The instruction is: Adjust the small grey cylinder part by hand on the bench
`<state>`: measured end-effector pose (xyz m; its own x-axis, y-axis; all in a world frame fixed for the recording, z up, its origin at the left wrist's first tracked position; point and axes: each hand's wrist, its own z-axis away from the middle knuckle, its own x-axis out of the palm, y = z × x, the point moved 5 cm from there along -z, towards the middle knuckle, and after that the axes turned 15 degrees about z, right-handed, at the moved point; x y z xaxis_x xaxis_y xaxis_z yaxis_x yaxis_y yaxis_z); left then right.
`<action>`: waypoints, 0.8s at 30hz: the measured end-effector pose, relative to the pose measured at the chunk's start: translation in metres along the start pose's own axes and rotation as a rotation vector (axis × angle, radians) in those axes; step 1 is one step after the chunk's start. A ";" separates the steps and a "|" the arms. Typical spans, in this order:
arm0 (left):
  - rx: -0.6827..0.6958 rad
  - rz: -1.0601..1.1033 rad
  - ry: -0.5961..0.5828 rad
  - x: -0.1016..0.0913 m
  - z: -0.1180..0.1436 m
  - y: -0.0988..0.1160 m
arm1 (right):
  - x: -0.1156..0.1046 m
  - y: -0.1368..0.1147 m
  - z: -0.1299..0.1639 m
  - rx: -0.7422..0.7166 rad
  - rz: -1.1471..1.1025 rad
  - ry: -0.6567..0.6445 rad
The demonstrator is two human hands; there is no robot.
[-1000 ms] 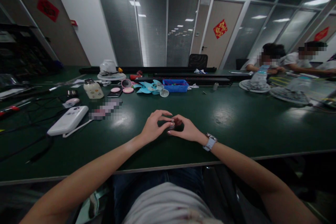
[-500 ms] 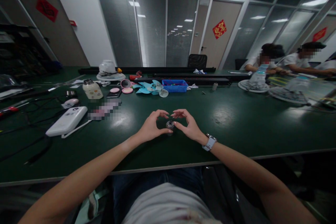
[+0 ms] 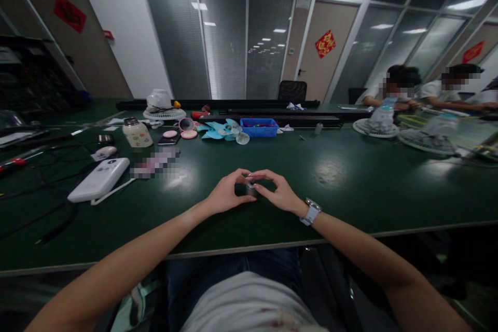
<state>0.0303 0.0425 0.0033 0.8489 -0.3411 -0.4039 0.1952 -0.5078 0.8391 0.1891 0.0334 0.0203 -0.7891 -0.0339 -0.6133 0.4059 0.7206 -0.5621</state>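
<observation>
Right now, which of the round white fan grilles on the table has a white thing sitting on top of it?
The fan grille on the far left, with the white motor housing on it. The two on the right sit by the co-workers.

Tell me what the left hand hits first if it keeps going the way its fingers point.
The left hand points right, toward the small dark cylindrical part it already touches. Just past that are the fingertips of the right hand, so it would likely push the part into them. Exact depth is unclear.
</observation>
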 end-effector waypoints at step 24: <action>-0.015 0.004 -0.007 0.000 0.000 0.004 | -0.002 0.013 -0.002 0.079 -0.044 0.111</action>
<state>0.0305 0.0403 0.0067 0.8464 -0.3486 -0.4025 0.1987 -0.4946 0.8461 0.1955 0.0444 0.0153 -0.8514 0.0158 -0.5242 0.4014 0.6630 -0.6320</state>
